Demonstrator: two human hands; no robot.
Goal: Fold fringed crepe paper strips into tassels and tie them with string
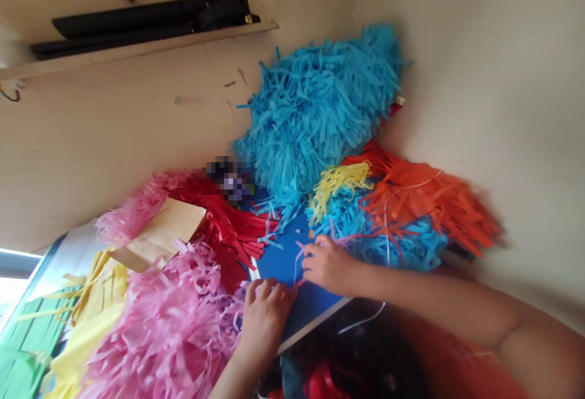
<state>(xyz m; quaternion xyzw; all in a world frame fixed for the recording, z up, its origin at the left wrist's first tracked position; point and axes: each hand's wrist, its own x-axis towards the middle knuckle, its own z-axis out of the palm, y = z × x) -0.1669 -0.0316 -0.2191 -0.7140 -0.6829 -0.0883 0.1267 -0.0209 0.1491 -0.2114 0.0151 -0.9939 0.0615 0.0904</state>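
My left hand (264, 317) and my right hand (326, 263) meet over a blue table top (286, 259). Both pinch a thin strip of pale pink paper (299, 265) that runs between them. The left hand's fingers are curled beside a heap of pink shredded paper (169, 320). The right hand lies against a pile of blue shredded paper (388, 237). What else the fingers hold is too small to see.
A big mound of blue paper fringe (320, 106) fills the corner, with orange (425, 198), yellow (340, 183) and red (228, 222) fringe around it. A tan envelope (159, 234) lies on the pink pile. A wall shelf (137, 49) carries black rods (146, 18).
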